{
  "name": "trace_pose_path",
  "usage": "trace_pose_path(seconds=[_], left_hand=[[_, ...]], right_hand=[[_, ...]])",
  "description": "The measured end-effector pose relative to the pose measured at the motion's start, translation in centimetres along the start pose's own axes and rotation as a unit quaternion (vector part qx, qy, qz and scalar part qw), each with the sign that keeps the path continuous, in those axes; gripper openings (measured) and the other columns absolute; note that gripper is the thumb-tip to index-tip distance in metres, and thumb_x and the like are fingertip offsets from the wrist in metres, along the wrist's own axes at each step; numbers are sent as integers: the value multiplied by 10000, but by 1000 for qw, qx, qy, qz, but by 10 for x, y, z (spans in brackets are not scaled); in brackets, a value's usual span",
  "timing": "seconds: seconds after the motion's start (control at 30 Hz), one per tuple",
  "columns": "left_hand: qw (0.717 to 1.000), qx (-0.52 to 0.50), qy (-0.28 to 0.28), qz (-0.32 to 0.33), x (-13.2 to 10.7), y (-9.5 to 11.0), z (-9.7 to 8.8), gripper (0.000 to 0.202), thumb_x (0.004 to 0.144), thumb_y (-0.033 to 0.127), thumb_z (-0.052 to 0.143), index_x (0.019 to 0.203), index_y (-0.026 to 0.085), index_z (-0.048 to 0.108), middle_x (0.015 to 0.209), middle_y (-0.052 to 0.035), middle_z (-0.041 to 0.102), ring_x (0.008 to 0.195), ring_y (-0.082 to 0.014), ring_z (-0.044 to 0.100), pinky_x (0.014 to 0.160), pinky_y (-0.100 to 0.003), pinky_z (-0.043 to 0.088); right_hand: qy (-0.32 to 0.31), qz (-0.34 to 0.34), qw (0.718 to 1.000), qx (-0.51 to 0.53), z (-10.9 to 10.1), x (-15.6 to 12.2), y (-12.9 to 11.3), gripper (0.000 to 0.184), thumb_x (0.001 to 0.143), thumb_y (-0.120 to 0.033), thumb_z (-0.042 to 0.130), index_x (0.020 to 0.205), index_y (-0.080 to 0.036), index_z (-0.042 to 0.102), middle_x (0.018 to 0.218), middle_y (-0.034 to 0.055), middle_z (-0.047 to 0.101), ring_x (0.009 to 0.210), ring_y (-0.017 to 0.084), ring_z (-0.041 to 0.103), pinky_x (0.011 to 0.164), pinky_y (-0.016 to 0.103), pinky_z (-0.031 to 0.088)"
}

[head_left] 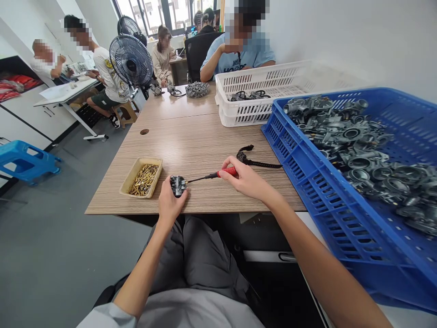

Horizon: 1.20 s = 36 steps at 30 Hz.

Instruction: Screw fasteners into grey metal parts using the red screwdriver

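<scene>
My left hand grips a grey metal carburetor body near the table's front edge, fingers and thumb on either side of it. In my right hand is a screwdriver with a red and black handle. Its dark shaft points left, and the tip meets a small brass piece on the carburetor's right side. Left of my left hand stands a shallow cream tray holding many small brass parts.
A blue crate piled with carburetors stands at the right. Behind it is a white basket. A black wristwatch lies beyond my right hand. Across the table sits a person in a blue shirt; a fan stands at left.
</scene>
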<state>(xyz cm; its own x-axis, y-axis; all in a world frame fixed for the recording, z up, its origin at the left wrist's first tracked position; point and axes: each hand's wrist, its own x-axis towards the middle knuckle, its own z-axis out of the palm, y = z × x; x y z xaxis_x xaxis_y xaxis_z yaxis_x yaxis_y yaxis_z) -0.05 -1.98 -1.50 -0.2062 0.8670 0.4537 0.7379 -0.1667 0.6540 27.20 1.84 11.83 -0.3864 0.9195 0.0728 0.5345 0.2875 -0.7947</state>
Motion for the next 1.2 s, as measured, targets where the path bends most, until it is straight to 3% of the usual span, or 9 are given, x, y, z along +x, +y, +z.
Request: trace_pose_path(seconds=[0.13,0.23,0.33,0.43,0.63,0.93,1.07,1.2], left_hand=[[1000,-3,1,0,0,0,0,650,893,393,741,1458,218,472,1345,-141,640,1319,-327,621,1116,-469,515],[1000,2,-1,2,0,-1,0,656,898,396,738,1464,209,465,1351,-148,638,1324,-326,616,1111,-467,519],[1000,4,-4,1,0,-1,1,650,903,389,732,1466,208,462,1357,-147,639,1323,-325,615,1113,-466,517],[1000,3,-1,1,0,-1,1,650,899,388,738,1461,209,467,1352,-145,641,1319,-322,618,1115,-463,515],[1000,5,0,7,0,-1,0,647,904,400,732,1460,201,469,1349,-152,642,1307,-326,622,1114,-475,514],[1000,-1,0,1,0,0,0,631,898,397,735,1447,216,483,1345,-143,640,1307,-325,625,1131,-467,504],[1000,0,-2,0,0,1,-1,627,898,393,733,1445,216,484,1341,-142,641,1298,-321,630,1122,-463,510],[1000,5,-5,-1,0,0,0,640,902,397,730,1457,204,475,1347,-153,642,1306,-328,623,1114,-470,516]], right_hand=[[-36,-2,999,40,-3,-2,1,305,949,-470,617,1090,-254,454,920,34,740,624,164,512,650,315,411],[-55,-8,997,50,-4,-3,0,291,959,-445,603,1121,-257,452,893,15,705,612,158,501,641,310,409],[-32,1,999,22,-2,-2,0,220,975,-449,571,1006,-250,483,778,-10,630,638,174,508,650,314,397],[11,12,1000,-20,0,0,0,262,972,-466,566,865,-244,479,743,7,622,685,191,524,673,324,385],[16,14,1000,-19,2,1,-1,278,969,-484,562,855,-246,473,712,-4,612,683,190,520,660,317,368],[-36,2,999,19,-3,-2,1,263,933,-436,625,1040,-253,470,880,24,719,688,187,550,681,321,422],[-61,3,997,44,-5,-3,1,275,930,-402,616,1106,-260,461,858,-7,669,639,169,527,664,316,428],[-28,16,999,10,-3,0,2,247,955,-474,588,931,-244,501,746,-17,575,654,177,501,651,317,394]])
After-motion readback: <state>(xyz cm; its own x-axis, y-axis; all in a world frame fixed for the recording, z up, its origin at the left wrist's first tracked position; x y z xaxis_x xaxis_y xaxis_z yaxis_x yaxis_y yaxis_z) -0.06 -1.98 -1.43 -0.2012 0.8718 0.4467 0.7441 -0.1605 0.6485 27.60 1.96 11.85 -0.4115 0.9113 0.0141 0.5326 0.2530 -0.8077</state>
